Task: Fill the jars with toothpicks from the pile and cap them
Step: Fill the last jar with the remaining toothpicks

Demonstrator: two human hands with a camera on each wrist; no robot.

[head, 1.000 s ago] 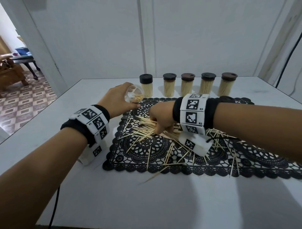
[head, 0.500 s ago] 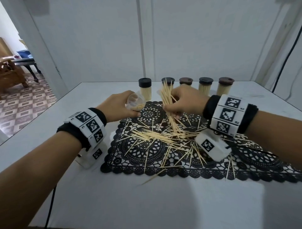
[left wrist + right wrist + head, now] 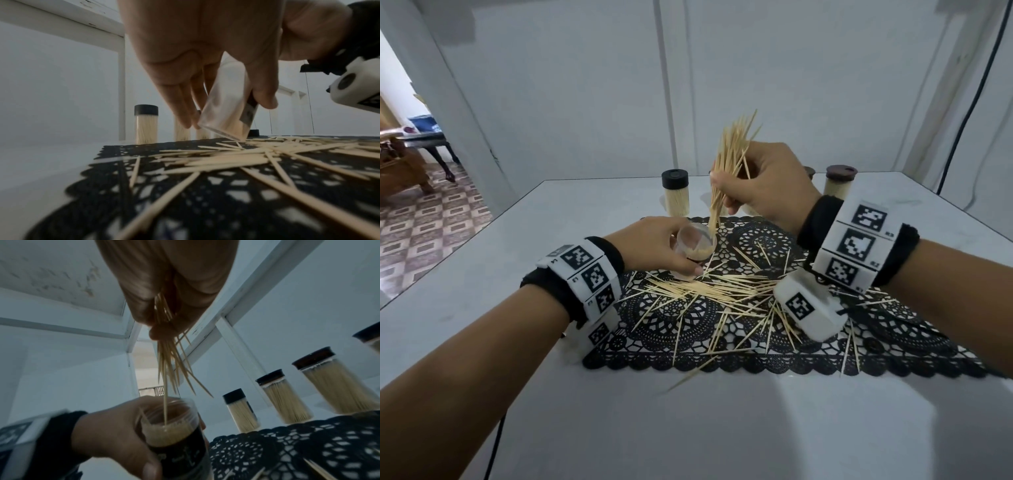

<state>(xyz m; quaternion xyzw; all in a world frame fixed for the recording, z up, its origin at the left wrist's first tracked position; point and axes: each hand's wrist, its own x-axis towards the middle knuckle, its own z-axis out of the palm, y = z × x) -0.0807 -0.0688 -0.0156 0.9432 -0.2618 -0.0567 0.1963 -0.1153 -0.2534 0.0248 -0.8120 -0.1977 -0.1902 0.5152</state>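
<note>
From the head view the left hand (image 3: 654,245) grips the open jar (image 3: 693,245) tilted over the lace mat (image 3: 893,329), the left wrist view shows its base near the pile (image 3: 257,154), and the right wrist view shows the right hand (image 3: 164,280) pinching a toothpick bundle (image 3: 170,363) above its mouth.

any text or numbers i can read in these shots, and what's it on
No text reads for sure.
Left hand's wristband: square coded markers with tiny characters beside them, too small to read.
Right hand's wristband: the same, unreadable.
Dark label on the open jar: pale marks, too blurred to read.
Capped jars: no legible print.
</note>
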